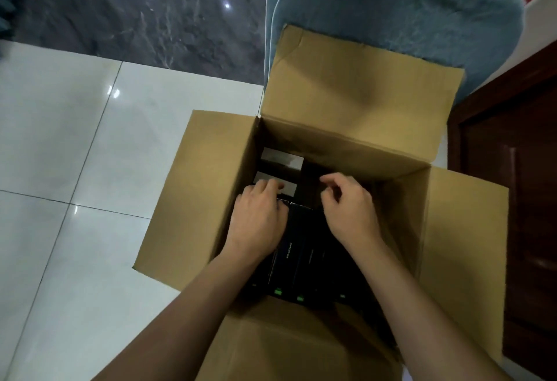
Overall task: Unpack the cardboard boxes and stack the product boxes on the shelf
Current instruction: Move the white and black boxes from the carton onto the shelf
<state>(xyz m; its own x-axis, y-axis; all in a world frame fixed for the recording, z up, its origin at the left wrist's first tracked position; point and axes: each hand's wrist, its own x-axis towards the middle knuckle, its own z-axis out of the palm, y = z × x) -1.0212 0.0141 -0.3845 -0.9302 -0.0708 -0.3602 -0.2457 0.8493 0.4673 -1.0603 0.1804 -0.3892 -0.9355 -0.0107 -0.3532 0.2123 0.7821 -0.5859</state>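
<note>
Head view puts me looking straight down into an open cardboard box (301, 145) that sits on the white tiled floor (60, 139), all four flaps folded outward. Inside I see dark product boxes (298, 245) packed upright in rows, some with small green marks at the near end, and two pale-topped ones (281, 159) at the far left corner. My left hand (259, 218) reaches in, fingers curled down over the top of a dark product box; whether it actually grips it I cannot tell. My right hand (351, 203) hovers just beside it, fingers loosely curled, holding nothing. A blue-grey fluffy rug (407, 7) lies beyond the box, and dark wooden furniture (512, 169) stands at right.
</note>
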